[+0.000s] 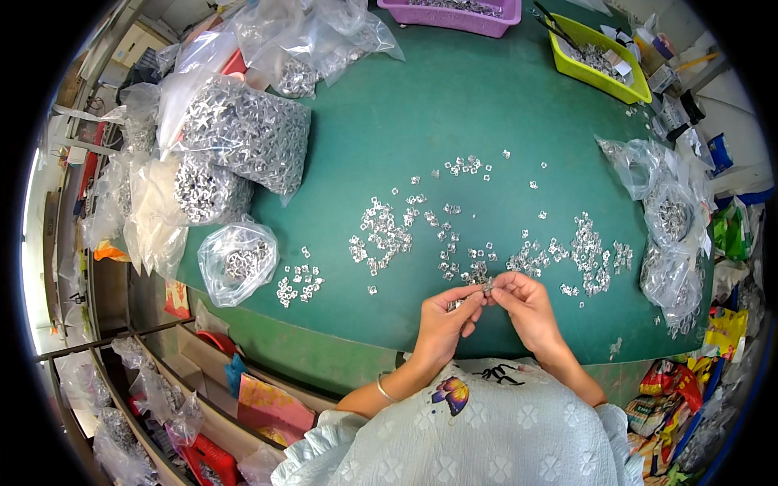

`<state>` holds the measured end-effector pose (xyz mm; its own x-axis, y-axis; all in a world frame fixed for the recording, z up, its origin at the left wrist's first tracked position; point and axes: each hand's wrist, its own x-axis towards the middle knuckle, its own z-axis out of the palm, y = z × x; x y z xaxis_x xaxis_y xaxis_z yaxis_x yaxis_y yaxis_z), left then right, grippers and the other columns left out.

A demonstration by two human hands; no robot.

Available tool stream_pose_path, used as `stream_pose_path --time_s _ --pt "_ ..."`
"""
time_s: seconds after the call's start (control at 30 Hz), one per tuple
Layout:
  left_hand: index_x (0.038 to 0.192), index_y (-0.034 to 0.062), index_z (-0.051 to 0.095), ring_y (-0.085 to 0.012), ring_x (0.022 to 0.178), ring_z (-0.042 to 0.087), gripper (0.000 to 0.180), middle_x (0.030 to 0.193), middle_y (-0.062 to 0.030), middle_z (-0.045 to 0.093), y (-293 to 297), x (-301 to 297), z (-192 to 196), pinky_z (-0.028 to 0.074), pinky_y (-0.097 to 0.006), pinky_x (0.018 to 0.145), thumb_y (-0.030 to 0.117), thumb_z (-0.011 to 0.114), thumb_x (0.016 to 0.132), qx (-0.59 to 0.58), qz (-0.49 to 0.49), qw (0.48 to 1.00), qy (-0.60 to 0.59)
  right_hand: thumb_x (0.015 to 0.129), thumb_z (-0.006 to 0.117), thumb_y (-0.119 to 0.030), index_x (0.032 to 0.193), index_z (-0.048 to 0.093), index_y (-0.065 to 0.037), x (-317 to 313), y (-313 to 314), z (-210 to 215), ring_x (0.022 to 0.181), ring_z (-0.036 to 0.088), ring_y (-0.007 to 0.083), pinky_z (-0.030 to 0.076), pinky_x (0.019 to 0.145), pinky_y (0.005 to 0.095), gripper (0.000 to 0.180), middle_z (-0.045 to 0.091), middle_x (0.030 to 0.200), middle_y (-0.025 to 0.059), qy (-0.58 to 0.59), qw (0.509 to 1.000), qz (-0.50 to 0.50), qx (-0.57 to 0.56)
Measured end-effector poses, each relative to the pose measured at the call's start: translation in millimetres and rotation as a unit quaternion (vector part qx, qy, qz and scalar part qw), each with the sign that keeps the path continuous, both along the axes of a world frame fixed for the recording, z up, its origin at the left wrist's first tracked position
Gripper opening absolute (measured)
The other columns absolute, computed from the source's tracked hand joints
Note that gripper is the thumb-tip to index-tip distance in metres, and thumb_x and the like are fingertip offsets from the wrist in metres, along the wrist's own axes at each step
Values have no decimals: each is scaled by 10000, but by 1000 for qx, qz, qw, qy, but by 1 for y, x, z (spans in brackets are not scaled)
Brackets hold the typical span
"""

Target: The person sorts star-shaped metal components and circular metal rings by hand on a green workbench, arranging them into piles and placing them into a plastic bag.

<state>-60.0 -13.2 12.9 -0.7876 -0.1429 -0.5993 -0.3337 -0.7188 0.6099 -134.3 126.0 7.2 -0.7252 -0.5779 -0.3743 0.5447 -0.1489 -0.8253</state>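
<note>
At the near edge of the green table (pixel 365 154), my two hands meet fingertip to fingertip. A small silver metal piece (pixel 488 287) is pinched between them. My left hand (pixel 444 320) is closed, with a few more shiny pieces (pixel 455 304) showing in its curled fingers. Thumb and forefinger of my right hand (pixel 525 306) press on the small piece from the other side. Just beyond my hands lie loose silver pieces (pixel 527 261), with further scattered clusters to the left (pixel 381 231) and right (pixel 590 251). Their exact shape is too small to make out.
Clear bags of silver parts (pixel 243 130) crowd the table's left side, with a small open bag (pixel 237 261) nearer me. More bags (pixel 673 235) lie at the right edge. A purple tray (pixel 458 20) and a yellow-green basket (pixel 596 77) stand at the back. Drawers (pixel 203 364) sit lower left.
</note>
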Motion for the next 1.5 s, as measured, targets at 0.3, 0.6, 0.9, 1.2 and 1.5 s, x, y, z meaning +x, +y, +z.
stream_pose_path --time_s 0.3,0.6,0.9,1.2,1.5 --pt "1069 -59 629 -60 647 510 216 862 -61 638 2 1 -6 362 -184 468 75 616 900 21 25 999 12 897 574 22 988 584 38 8 -2 5 851 580 95 464 774 222 93 627 915 46 85 996 -28 31" --pt "1042 -47 567 -163 770 498 210 957 -136 564 -8 5 -12 394 -226 541 64 544 865 141 -2 984 105 827 598 9 965 664 -12 -21 39 3 976 575 267 438 879 339 155 640 1004 109 421 838 -67 340" --pt "945 3 563 -99 605 384 231 747 -35 450 0 6 -27 305 -193 451 211 471 985 262 -90 958 76 885 585 -184 1246 538 -28 -34 106 -24 1347 286 359 189 1084 497 396 405 1396 150 430 691 -164 557" --pt "938 4 556 -79 594 364 256 724 -16 418 26 -14 3 297 -196 433 244 480 987 135 -56 989 -35 880 608 -264 1345 421 -6 -30 86 -31 1384 232 377 182 1089 564 564 318 1465 178 492 662 -43 563" --pt "878 88 551 -69 471 267 360 584 23 292 20 -4 -17 213 -204 370 384 390 1007 248 -72 966 -8 876 609 -198 1269 523 -43 -38 105 -13 1384 262 339 176 1094 551 431 384 1436 140 493 713 -78 492"
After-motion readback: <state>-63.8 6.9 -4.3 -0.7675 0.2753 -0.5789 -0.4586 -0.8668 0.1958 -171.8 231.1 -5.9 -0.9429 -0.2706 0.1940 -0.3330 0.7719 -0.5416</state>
